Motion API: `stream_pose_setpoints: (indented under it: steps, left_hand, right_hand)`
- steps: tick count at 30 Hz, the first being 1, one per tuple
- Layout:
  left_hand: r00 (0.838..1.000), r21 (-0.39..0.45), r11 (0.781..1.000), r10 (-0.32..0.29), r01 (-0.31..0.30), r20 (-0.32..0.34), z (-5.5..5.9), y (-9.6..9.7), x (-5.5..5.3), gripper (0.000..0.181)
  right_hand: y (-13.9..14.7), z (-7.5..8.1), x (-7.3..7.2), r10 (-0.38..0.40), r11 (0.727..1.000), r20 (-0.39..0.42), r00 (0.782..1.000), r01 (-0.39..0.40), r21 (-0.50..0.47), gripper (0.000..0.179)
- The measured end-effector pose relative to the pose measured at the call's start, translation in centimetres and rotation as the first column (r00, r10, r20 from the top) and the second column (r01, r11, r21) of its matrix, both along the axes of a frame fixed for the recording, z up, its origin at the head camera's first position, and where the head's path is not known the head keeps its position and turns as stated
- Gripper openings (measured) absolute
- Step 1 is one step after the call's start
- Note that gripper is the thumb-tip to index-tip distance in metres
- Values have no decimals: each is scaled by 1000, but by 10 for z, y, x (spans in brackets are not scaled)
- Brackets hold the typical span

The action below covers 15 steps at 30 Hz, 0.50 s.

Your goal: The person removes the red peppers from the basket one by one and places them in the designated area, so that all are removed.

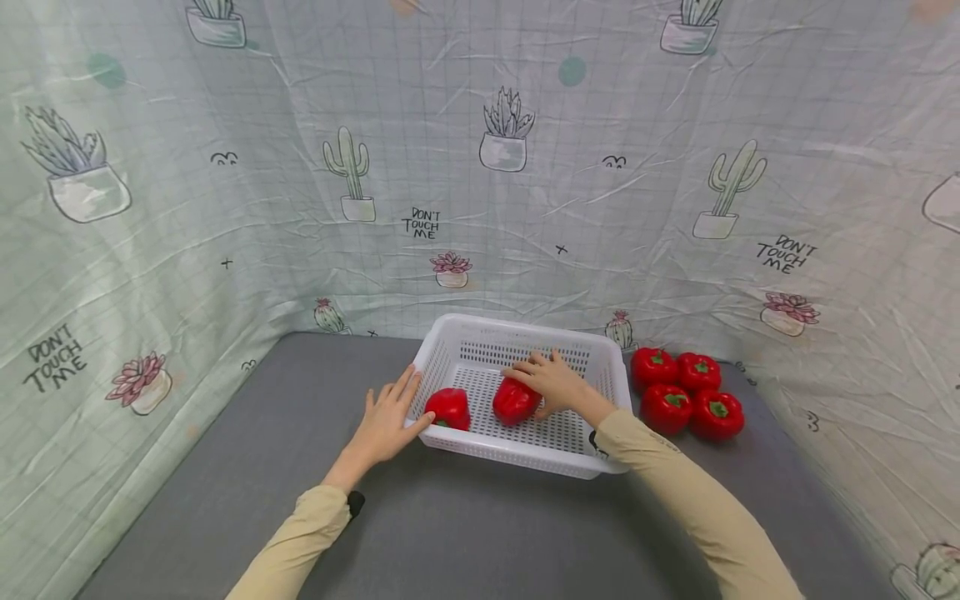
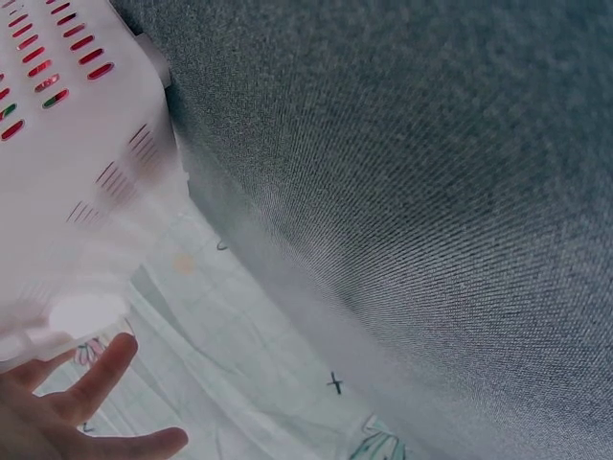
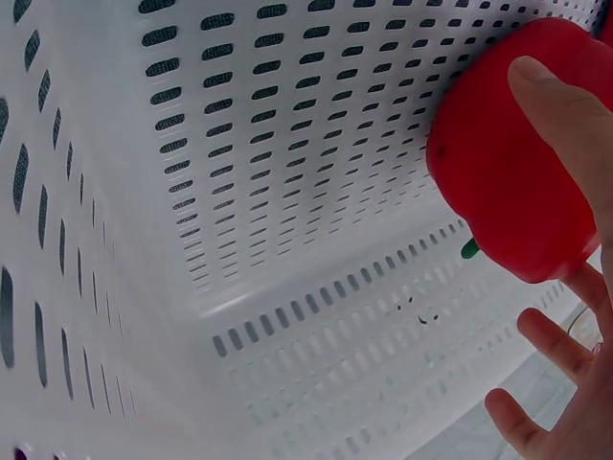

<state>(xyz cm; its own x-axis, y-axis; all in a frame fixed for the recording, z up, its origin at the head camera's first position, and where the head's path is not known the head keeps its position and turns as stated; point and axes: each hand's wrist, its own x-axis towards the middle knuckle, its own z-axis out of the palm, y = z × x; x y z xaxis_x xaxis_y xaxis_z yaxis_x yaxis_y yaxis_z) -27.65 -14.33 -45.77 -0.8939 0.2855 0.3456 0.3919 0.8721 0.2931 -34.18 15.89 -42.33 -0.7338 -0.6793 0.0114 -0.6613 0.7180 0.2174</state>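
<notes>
In the basket (image 1: 517, 451), a pepper (image 1: 513, 405) is gripped by the right hand (image 1: 557, 385); the basket is touched by the outspread left hand (image 1: 384, 425).

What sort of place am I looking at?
Possibly a makeshift indoor booth: creased cactus-print cloth backs and flanks a gray tabletop, where a white basket and four red peppers sit.

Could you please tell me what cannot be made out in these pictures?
Held pepper: in the head view, the right hand covers its upper right part.
Corner pepper: in the head view, the near wall of the basket hides its bottom.
Left hand: cut off by the left wrist view's lower left corner.
Dark specks: too small to identify in the right wrist view.
</notes>
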Motion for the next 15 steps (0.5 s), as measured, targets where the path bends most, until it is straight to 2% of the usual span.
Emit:
stream_pose_setpoints:
  steps: [5, 15]
  left_hand:
    - [1000, -3, 1000, -3, 3, -5, 0, 0, 0, 74]
    - [1000, -9, 1000, -6, 6, -6, 0, -1, 0, 74]
  right_hand:
    - [0, -1, 0, -14, 999, -26, 1000, 15, 40, 86]
    - [-1, -3, 0, -20, 998, -36, 999, 22, 54, 80]
